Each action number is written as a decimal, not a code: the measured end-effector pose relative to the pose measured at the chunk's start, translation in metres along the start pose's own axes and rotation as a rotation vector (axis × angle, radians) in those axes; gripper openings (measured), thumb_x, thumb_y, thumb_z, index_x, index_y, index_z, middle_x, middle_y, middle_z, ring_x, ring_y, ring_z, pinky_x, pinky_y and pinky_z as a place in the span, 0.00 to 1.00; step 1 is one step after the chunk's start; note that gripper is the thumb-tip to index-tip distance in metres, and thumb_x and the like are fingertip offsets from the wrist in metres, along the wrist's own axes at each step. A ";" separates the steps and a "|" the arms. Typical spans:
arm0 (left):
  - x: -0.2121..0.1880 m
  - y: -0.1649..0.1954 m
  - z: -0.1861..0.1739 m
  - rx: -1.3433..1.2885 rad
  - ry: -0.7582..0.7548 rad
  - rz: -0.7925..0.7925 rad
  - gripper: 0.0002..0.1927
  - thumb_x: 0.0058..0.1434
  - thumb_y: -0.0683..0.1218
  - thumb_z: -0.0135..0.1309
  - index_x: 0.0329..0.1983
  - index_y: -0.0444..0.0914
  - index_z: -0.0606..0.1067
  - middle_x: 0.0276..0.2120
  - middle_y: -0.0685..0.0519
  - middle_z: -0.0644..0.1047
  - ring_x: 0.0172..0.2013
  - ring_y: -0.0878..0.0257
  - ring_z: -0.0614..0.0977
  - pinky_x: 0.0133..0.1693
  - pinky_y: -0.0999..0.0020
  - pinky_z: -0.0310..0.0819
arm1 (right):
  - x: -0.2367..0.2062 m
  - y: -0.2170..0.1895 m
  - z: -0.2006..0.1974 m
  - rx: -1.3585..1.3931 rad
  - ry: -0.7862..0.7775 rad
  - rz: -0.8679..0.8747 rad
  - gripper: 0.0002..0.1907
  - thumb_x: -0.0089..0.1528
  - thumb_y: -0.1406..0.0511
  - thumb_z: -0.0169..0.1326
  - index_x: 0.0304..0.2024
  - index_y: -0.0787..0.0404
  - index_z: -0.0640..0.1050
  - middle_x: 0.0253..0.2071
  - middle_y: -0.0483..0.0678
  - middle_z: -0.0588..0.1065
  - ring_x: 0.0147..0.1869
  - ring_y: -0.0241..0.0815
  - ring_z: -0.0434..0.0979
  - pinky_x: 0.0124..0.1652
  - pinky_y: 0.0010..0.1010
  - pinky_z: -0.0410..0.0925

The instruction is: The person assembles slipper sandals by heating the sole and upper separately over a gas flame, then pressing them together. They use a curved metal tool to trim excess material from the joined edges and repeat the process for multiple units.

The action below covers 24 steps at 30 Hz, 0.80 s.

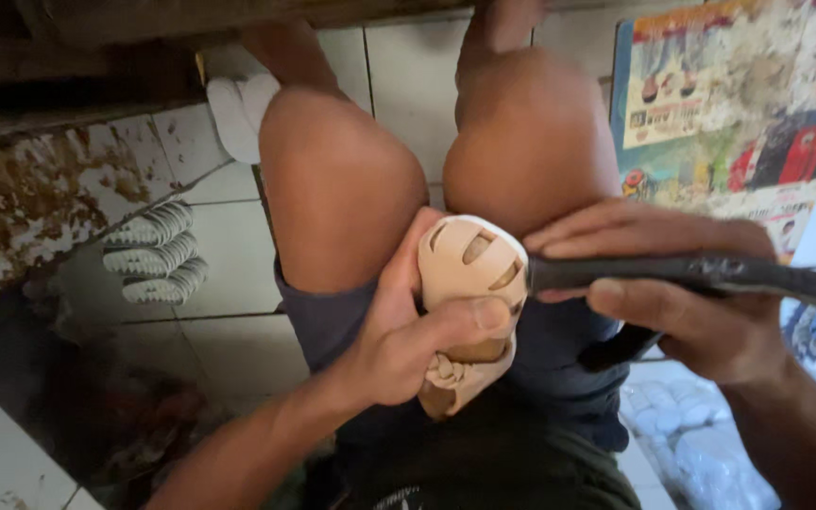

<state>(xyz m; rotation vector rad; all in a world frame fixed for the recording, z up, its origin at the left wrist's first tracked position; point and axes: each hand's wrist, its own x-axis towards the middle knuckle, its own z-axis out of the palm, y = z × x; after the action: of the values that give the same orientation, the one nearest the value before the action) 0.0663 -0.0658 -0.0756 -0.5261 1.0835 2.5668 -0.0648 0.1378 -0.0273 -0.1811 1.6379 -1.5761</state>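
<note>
My left hand grips a small beige shoe with cut-out openings, held against my lap between my bare knees. The thumb presses across the shoe's side. My right hand holds a dark, long-handled tool that runs off to the right. The tool's left end meets the shoe's edge. A woven beige part of the shoe hangs below my left palm.
I sit over a white tiled floor. Three white ribbed soles lie at the left beside a stained, rusty surface. A colourful printed poster lies at upper right. A bag of white pieces rests at lower right.
</note>
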 end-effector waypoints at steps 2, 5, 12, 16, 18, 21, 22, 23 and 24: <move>-0.001 0.002 0.001 -0.012 -0.006 -0.026 0.21 0.64 0.42 0.60 0.57 0.35 0.66 0.46 0.51 0.76 0.46 0.68 0.77 0.50 0.71 0.74 | 0.000 -0.005 -0.005 -0.175 -0.087 -0.067 0.15 0.57 0.70 0.60 0.46 0.69 0.81 0.49 0.61 0.81 0.51 0.50 0.86 0.48 0.38 0.80; -0.001 0.004 0.000 0.080 -0.025 -0.071 0.22 0.62 0.42 0.61 0.56 0.34 0.66 0.45 0.51 0.77 0.46 0.69 0.78 0.49 0.71 0.75 | 0.012 -0.015 -0.023 -0.478 -0.304 -0.097 0.16 0.56 0.69 0.63 0.46 0.66 0.84 0.48 0.57 0.83 0.49 0.47 0.84 0.45 0.35 0.76; 0.000 0.010 0.001 0.137 -0.047 -0.026 0.21 0.63 0.41 0.61 0.56 0.35 0.67 0.47 0.52 0.78 0.48 0.70 0.78 0.53 0.72 0.75 | 0.008 0.008 -0.031 -0.209 -0.218 -0.111 0.13 0.57 0.69 0.61 0.45 0.66 0.83 0.47 0.58 0.82 0.53 0.50 0.86 0.50 0.40 0.77; 0.000 0.011 0.006 0.052 -0.040 -0.126 0.22 0.61 0.41 0.64 0.54 0.36 0.66 0.44 0.52 0.79 0.45 0.70 0.80 0.48 0.72 0.76 | 0.008 0.001 -0.036 -0.294 -0.306 -0.064 0.15 0.57 0.70 0.61 0.46 0.68 0.82 0.49 0.59 0.82 0.54 0.53 0.84 0.49 0.43 0.78; 0.000 0.011 0.006 0.115 -0.073 -0.086 0.22 0.61 0.41 0.64 0.54 0.36 0.67 0.45 0.53 0.79 0.47 0.70 0.81 0.52 0.73 0.77 | 0.014 -0.006 -0.038 -0.325 -0.429 -0.114 0.14 0.58 0.71 0.61 0.47 0.69 0.81 0.50 0.60 0.81 0.57 0.55 0.80 0.51 0.44 0.75; -0.002 0.010 0.005 0.198 -0.050 -0.098 0.22 0.60 0.42 0.66 0.53 0.36 0.68 0.41 0.53 0.79 0.39 0.71 0.79 0.40 0.74 0.75 | 0.017 -0.014 -0.039 -0.378 -0.449 -0.033 0.16 0.57 0.70 0.62 0.47 0.66 0.83 0.49 0.57 0.80 0.51 0.50 0.83 0.46 0.41 0.75; -0.002 0.010 0.005 0.240 -0.044 -0.072 0.23 0.60 0.42 0.66 0.53 0.36 0.67 0.42 0.53 0.79 0.40 0.71 0.79 0.42 0.74 0.76 | 0.017 -0.012 -0.038 -0.318 -0.433 -0.016 0.16 0.57 0.69 0.62 0.47 0.66 0.83 0.49 0.57 0.81 0.51 0.50 0.83 0.47 0.41 0.76; -0.003 0.010 0.005 0.283 -0.045 -0.038 0.23 0.61 0.42 0.66 0.53 0.36 0.67 0.42 0.53 0.79 0.41 0.71 0.80 0.44 0.74 0.77 | 0.017 -0.009 -0.037 -0.265 -0.413 -0.004 0.16 0.57 0.69 0.61 0.47 0.66 0.84 0.49 0.58 0.82 0.52 0.51 0.83 0.47 0.40 0.76; -0.002 0.009 0.005 0.330 -0.053 0.006 0.23 0.61 0.42 0.67 0.53 0.36 0.67 0.43 0.53 0.80 0.42 0.72 0.80 0.45 0.74 0.78 | 0.016 -0.006 -0.037 -0.221 -0.389 -0.001 0.16 0.56 0.69 0.61 0.47 0.66 0.84 0.49 0.58 0.83 0.52 0.51 0.83 0.48 0.40 0.77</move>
<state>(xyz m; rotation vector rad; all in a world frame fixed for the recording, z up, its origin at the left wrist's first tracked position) 0.0635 -0.0687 -0.0656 -0.3689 1.4519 2.3221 -0.1013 0.1546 -0.0348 -0.5692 1.4948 -1.2614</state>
